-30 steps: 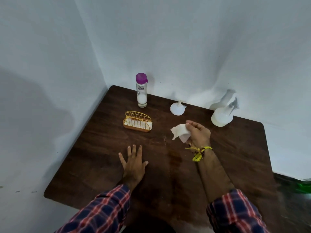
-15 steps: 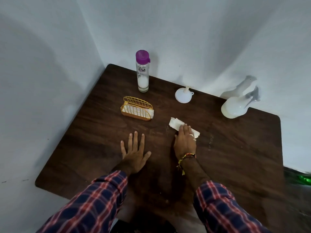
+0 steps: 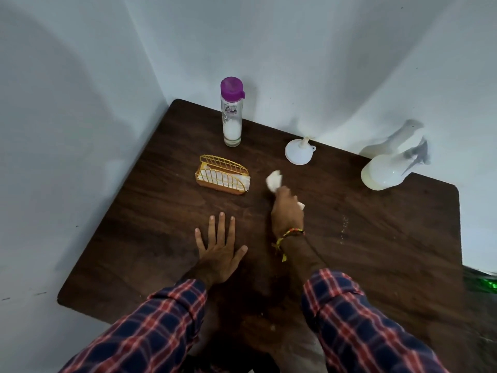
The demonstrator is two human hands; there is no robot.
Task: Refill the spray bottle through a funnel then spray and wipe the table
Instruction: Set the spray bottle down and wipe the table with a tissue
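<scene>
— Where's the tissue (image 3: 274,181)?
— Pressed to the dark wooden table (image 3: 376,238) under the right hand (image 3: 287,211), fingers curled over it. The left hand (image 3: 219,251) lies flat, fingers spread.
— And the spray bottle (image 3: 384,170)?
— Far right, by the white wall (image 3: 322,63); funnel (image 3: 299,152) between it and the purple-capped bottle (image 3: 231,114).

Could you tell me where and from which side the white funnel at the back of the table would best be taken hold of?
Probably by the spout, pinched from above. The funnel stands upside down, wide mouth flat on the table and the narrow spout pointing up, so the spout offers the only slim, exposed part. The small tab on its rim, facing right, is a second option from the right side.
</scene>
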